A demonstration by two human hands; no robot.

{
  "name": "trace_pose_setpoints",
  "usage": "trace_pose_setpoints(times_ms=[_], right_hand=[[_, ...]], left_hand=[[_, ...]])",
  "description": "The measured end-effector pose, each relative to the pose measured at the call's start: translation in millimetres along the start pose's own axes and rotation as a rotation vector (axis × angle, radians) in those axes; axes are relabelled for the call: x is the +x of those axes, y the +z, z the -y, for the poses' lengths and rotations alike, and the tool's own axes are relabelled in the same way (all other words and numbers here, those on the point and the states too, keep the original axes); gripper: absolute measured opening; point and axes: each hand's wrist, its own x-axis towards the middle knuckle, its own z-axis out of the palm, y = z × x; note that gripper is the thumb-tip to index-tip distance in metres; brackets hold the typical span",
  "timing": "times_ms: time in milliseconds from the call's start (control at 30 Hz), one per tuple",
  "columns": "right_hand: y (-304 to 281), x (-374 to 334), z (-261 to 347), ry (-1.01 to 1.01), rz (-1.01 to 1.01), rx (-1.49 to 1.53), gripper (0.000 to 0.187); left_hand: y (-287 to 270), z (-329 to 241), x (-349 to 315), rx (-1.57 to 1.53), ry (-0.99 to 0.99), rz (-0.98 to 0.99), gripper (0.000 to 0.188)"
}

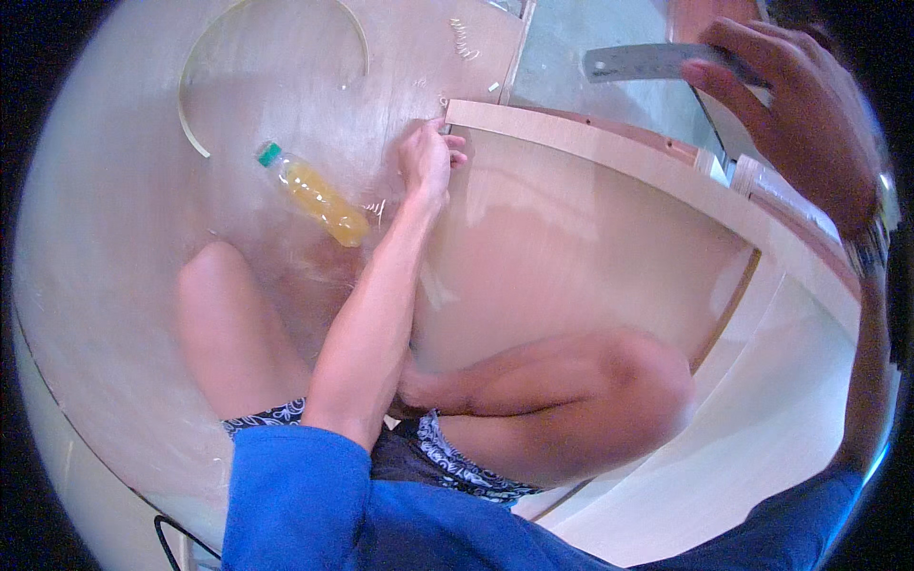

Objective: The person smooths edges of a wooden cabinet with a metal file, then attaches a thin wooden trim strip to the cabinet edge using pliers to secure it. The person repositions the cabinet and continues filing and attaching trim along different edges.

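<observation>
My left hand (427,160) is at the far left corner of a wooden panel (562,228). Its fingertips are closed at the end of the pale edge strip (533,124) that runs along the panel's far side. At the upper right, my right hand (776,81) is raised above the far edge, its fingers wrapped round a flat grey metal blade (633,63). The blade points left and does not touch the panel. Left of my left forearm, a clear bottle (319,197) of orange-yellow drink with a green cap lies on its side.
A long curved pale strip (190,119) lies at the upper left of the wooden surface (114,266). Curled shavings (464,40) are scattered nearby. My bent legs flank the panel's near side. Stacked pale boards (785,195) stand beyond the panel at right.
</observation>
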Motion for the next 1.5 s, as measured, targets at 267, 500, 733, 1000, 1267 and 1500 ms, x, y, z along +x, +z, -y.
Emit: trace_pose_setpoints(times_ms=[267, 500, 733, 1000, 1267, 1500], right_hand=[[-71.3, -233.9, 14.1, 0.695, -0.020, -0.145, 0.042], [-71.1, -349.6, 67.5, 1.074, -0.071, 0.155, 0.054], [-38.2, -355.0, 141.1, 1.189, -0.089, 1.070, 0.069], [44.8, -360.7, 228.0, 1.057, -0.152, 1.574, 0.058], [111.6, -399.1, 251.4, 0.822, -0.559, 2.167, 0.077], [131.9, -411.9, 279.5, 0.840, -0.718, 2.441, 0.083]], left_hand=[[-16.1, -22.0, 11.3, 0.260, -0.034, 0.165, 0.059], [-16.7, -22.3, 18.0, 0.760, 0.263, 0.196, 0.042], [-24.9, -26.4, 38.3, 1.034, 0.211, 0.229, 0.038], [-31.7, -140.8, -7.3, 1.582, 0.870, 0.280, 0.052], [137.4, -105.4, -120.5, 1.240, 1.279, 0.839, 0.069], [233.0, -142.4, -186.3, 1.308, 1.279, 1.005, 0.062]])
